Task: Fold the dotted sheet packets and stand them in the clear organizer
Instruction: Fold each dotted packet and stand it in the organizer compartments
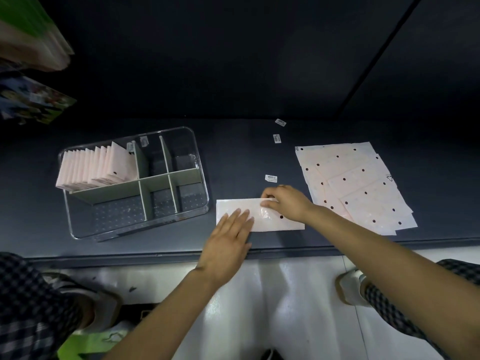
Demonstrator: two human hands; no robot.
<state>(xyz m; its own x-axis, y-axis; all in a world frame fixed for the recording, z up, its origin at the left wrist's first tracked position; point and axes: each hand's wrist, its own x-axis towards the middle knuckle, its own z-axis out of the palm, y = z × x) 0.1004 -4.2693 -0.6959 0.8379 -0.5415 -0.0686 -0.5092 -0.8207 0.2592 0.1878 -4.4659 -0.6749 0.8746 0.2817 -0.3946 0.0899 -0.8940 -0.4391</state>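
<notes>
Organizer left, loose sheets right, apparently stacked.

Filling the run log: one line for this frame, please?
stage: folding | left hand: flat on packet | right hand: pinching its far edge | organizer: one compartment filled | unfolded stack: right

Dark shelf with clear organizer, packets, folded packet, labels

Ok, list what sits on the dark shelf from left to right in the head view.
Clear plastic organizer with grey dividers → folded pale pink dotted packet under both hands → loose pile of flat pink dotted sheet packets.
</notes>
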